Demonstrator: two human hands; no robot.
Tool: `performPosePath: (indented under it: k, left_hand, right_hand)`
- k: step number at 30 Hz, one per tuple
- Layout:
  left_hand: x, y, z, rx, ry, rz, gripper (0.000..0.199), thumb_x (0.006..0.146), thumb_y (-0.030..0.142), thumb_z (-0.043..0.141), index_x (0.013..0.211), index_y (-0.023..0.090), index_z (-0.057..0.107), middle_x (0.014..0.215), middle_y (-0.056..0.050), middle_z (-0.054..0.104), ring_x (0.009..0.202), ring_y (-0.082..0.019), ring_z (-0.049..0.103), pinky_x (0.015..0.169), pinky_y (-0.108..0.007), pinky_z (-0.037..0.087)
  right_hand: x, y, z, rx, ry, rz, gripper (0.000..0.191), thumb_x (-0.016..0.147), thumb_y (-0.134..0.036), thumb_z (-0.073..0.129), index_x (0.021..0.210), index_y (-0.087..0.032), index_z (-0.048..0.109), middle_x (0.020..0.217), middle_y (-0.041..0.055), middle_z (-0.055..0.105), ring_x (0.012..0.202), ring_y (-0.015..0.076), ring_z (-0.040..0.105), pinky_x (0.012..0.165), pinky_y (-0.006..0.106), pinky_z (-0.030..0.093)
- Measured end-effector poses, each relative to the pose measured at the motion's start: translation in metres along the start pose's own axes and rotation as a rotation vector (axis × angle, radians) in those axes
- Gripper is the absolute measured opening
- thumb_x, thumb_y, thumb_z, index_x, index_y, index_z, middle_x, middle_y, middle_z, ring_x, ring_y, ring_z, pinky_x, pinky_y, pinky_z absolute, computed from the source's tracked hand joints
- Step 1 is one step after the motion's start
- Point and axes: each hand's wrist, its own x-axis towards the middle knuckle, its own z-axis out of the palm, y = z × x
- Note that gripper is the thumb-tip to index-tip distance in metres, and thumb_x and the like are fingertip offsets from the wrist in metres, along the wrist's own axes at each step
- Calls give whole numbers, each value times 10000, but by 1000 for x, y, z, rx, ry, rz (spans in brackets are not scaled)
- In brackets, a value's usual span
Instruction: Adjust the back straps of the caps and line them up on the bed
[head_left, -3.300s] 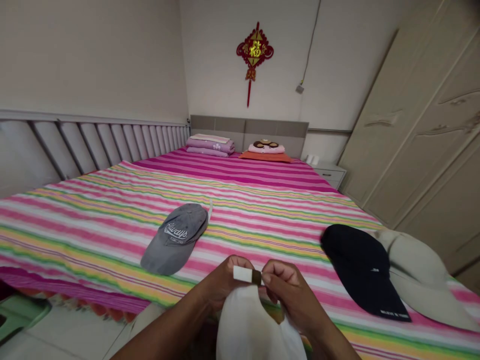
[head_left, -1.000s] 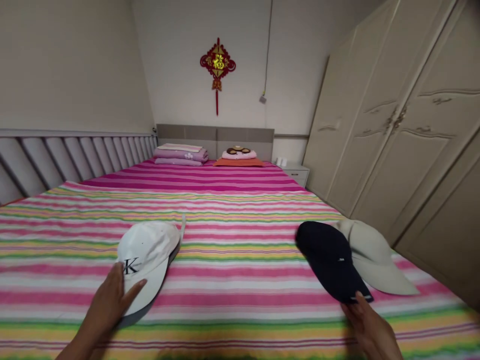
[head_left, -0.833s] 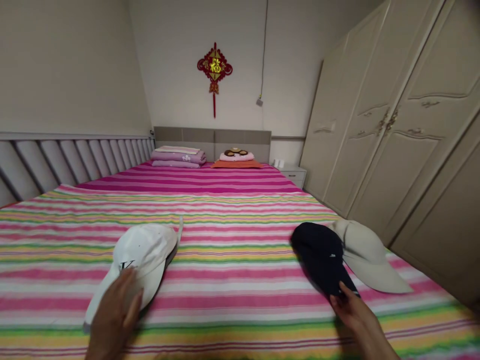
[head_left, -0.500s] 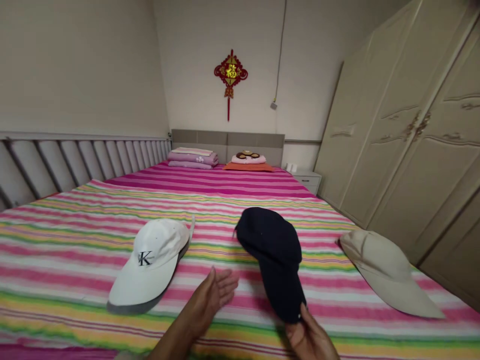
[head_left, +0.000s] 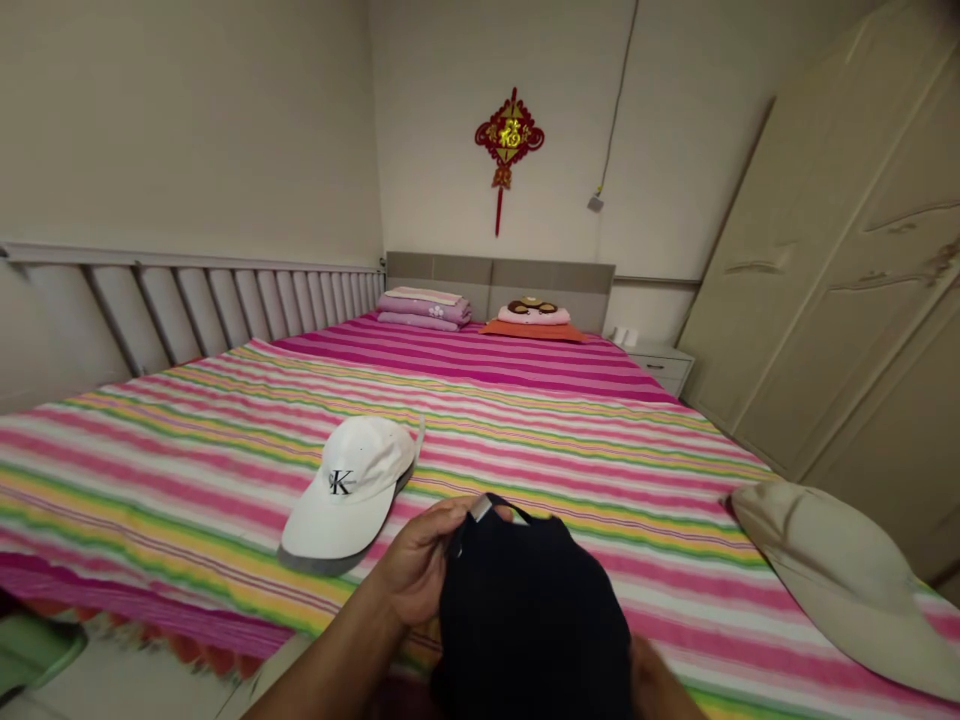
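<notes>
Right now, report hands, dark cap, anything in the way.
Left hand holding dark cap at its back. Right hand at its right side, grip hidden. White cap ahead-left, apart from both hands.

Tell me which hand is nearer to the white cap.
Left. The left hand, holding the dark cap, is just right of the white cap; the right hand is farther right, across the dark cap, partly hidden.

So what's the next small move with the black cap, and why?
I'd probably bring the right hand up to the back strap of the black cap. The left hand grips the cap near one end of that strap, while the right hand, blurred and partly hidden, is low at the cap's other side; a second hold there would likely steady the strap.
</notes>
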Motion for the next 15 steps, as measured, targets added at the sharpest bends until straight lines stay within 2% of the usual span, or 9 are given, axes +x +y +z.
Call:
performPosePath:
  k: [2, 3, 5, 7, 10, 13, 15]
  left_hand:
    - [-4, 2, 9, 40, -97, -105, 289, 675, 212, 537, 884, 48, 651, 706, -96, 672, 626, -146, 615, 581, -206, 435]
    - [-5, 3, 13, 52, -144, -151, 332, 635, 206, 541, 897, 31, 645, 705, -104, 668, 609, -145, 607, 568, -206, 428]
    - [-6, 2, 19, 79, -206, -226, 405, 547, 150, 538, 916, 18, 638, 719, -106, 664, 604, -139, 595, 565, -202, 418]
    - [-7, 0, 22, 121, -215, -264, 434, 493, 91, 527, 906, 31, 645, 735, -100, 661, 617, -134, 588, 567, -194, 408]
    - [-10, -4, 21, 219, -130, -266, 335, 535, 76, 558, 851, 44, 666, 682, -84, 642, 552, -109, 559, 527, -183, 387]
    - [-14, -6, 18, 333, 12, -247, 215, 644, 134, 603, 828, 51, 677, 635, -74, 623, 504, -86, 535, 505, -175, 379]
    - [-15, -7, 17, 390, 69, -241, 183, 672, 171, 622, 809, 66, 682, 626, -65, 621, 481, -76, 523, 481, -167, 371]
  right_hand:
    - [1, -39, 1, -105, 124, -172, 321, 678, -477, 608, 571, -180, 551, 465, -41, 483, 457, 112, 426, 481, 246, 369]
    - [-1, -59, 5, -139, 141, -276, 304, 708, -464, 582, 595, -183, 561, 492, -33, 498, 486, 115, 433, 502, 240, 368]
    - [-6, -94, 18, -186, 44, -398, 284, 767, -451, 515, 804, -191, 625, 740, 35, 617, 702, 170, 526, 664, 272, 407]
    - [-11, -117, 35, -231, -129, -418, 363, 765, -480, 501, 946, -188, 617, 861, 67, 612, 830, 204, 528, 742, 292, 393]
    - [-11, -125, 55, -208, -296, -327, 365, 758, -496, 505, 855, -159, 608, 677, 11, 538, 592, 122, 457, 541, 225, 353]
    - [-7, -118, 61, -132, -311, -261, 313, 726, -459, 572, 689, -151, 528, 540, -51, 418, 465, 63, 316, 435, 188, 243]
    - [-5, -114, 61, -90, -318, -255, 311, 705, -446, 602, 668, -160, 486, 531, -64, 391, 455, 54, 286, 423, 183, 218]
